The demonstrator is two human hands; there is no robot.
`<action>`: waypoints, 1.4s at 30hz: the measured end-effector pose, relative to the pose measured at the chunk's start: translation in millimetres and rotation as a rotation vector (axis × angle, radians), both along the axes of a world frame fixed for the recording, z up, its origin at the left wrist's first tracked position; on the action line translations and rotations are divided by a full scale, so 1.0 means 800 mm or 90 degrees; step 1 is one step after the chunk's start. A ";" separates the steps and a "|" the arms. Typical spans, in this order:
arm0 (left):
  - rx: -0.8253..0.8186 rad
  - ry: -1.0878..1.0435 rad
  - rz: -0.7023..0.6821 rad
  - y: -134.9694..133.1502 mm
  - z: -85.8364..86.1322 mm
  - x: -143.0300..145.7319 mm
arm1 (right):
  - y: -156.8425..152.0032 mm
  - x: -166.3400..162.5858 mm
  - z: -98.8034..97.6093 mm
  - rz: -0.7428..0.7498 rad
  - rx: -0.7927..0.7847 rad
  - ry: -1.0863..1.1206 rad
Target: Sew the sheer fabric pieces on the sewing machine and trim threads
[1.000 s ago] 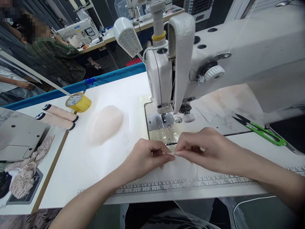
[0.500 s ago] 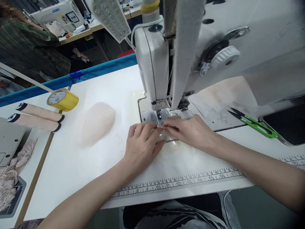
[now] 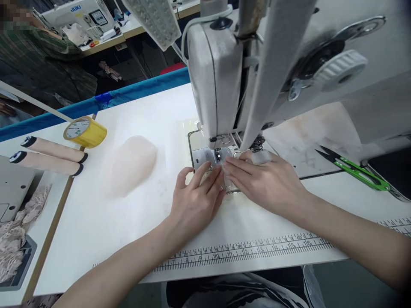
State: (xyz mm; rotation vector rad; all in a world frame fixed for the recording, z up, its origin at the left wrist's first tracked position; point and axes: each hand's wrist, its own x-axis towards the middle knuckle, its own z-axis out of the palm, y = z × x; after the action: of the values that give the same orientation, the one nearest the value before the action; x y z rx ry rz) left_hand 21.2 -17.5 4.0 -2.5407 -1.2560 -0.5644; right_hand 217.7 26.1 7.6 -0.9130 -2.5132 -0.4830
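Note:
My left hand [image 3: 195, 201] lies flat on the white table [image 3: 128, 222] with its fingers stretched toward the needle plate [image 3: 205, 158] of the white sewing machine [image 3: 289, 72]. My right hand [image 3: 263, 182] also lies flat, fingers extended, pressing a thin sheer piece [image 3: 228, 182] down just in front of the presser foot [image 3: 218, 154]. The fingertips of both hands meet over that piece. The piece is nearly transparent and mostly covered by my fingers.
A pale pink padded cup [image 3: 130, 164] lies left of the machine. A yellow tape roll [image 3: 84, 131] and two beige tubes [image 3: 48, 156] sit farther left. Green thread snips [image 3: 356, 171] lie at right. A printed ruler [image 3: 244, 250] runs along the front edge. Another person [image 3: 38, 55] is at back left.
Both hands moved forward from near the ruler to the needle plate, carrying the sheer piece. Their pinch has given way to flat, spread fingers pressing it down.

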 end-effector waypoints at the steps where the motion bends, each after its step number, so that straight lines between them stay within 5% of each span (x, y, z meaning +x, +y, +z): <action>1: -0.001 0.004 0.004 0.000 0.000 0.001 | 0.000 -0.001 0.000 -0.010 -0.018 -0.022; 16: -0.009 0.051 0.051 0.000 0.002 0.005 | 0.016 0.001 -0.019 -0.017 -0.102 -0.034; 42: -0.034 0.059 0.067 0.003 -0.001 0.001 | 0.023 0.004 -0.023 -0.005 -0.078 -0.042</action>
State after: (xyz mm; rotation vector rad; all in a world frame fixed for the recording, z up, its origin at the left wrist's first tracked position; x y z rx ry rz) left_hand 22.2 -15.2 2.8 -2.4944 -1.3781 -0.3911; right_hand 221.1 44.6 -11.0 -0.9678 -2.6238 -0.3708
